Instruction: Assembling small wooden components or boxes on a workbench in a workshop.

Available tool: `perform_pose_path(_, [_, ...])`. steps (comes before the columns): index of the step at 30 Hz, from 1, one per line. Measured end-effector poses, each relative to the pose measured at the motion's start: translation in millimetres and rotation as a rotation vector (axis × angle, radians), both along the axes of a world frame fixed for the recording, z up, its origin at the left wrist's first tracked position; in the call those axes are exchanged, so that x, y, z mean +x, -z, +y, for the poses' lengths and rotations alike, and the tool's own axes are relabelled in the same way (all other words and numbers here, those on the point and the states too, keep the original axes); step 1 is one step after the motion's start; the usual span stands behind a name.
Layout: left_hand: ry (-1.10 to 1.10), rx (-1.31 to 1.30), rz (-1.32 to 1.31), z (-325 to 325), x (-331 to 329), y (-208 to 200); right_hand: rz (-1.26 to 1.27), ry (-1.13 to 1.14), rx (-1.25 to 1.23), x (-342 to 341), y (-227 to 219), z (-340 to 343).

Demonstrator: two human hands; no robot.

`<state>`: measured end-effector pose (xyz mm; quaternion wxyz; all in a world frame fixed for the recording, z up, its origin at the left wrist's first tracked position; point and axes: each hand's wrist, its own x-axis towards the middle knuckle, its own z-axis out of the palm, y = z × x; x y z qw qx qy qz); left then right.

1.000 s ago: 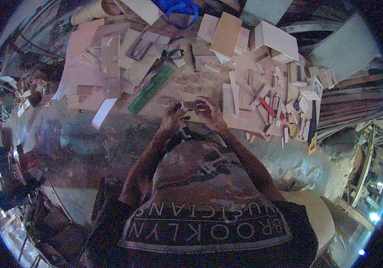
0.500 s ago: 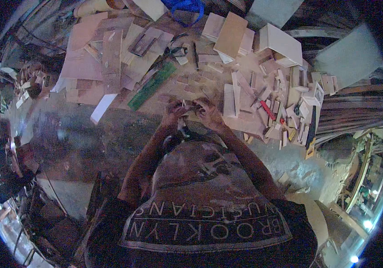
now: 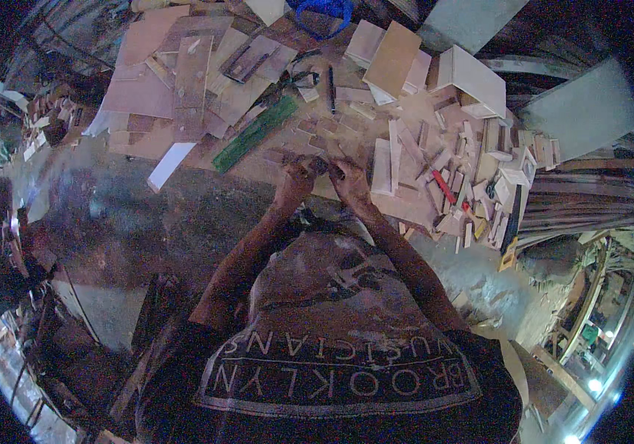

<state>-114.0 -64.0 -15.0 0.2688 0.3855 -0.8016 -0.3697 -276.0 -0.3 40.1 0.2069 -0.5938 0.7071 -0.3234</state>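
At the near edge of the workbench (image 3: 250,172), my left hand (image 3: 299,176) and my right hand (image 3: 351,182) are almost touching. Both have their fingers curled in a pinch. A small dark piece (image 3: 320,167) shows between the fingertips, too blurred to name. Just beyond my hands lie several small flat wood blocks (image 3: 318,142). To the left a green strip (image 3: 256,135) lies slantwise on the bench. Two upright pale wood strips (image 3: 385,166) stand close to the right of my right hand.
On the right are many wood offcuts, a red-handled tool (image 3: 443,186) and a pale box (image 3: 472,81). Boards (image 3: 150,66) cover the far left, and a white strip (image 3: 171,166) overhangs the front edge. A blue bag (image 3: 324,15) sits at the back.
My hands have moved slightly forward over the bench edge, and the left has turned. The small pale pointed piece that showed at my left fingers is out of sight.
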Motion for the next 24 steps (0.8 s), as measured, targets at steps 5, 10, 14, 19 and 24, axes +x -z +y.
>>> perform_pose_path(5, [-0.049,-0.140,-0.043,5.1,3.4,-50.2,0.107,-0.032,0.003,5.4,-7.8,11.9])
perform_pose_path(10, [0.022,-0.255,-0.142,3.8,-1.4,-34.5,-0.359,-0.007,0.214,-3.2,24.4,18.5])
perform_pose_path(14, [0.031,-0.056,-0.013,2.0,0.8,-23.8,0.113,-0.114,0.507,6.7,-24.4,8.0])
perform_pose_path(19, [0.068,-0.073,-0.106,-1.0,5.7,-29.4,-0.115,-0.087,0.209,12.2,-35.7,4.4])
perform_pose_path(24, [-0.094,0.148,-0.079,6.0,3.4,-90.3,0.123,-0.205,0.434,7.6,-29.9,-6.1])
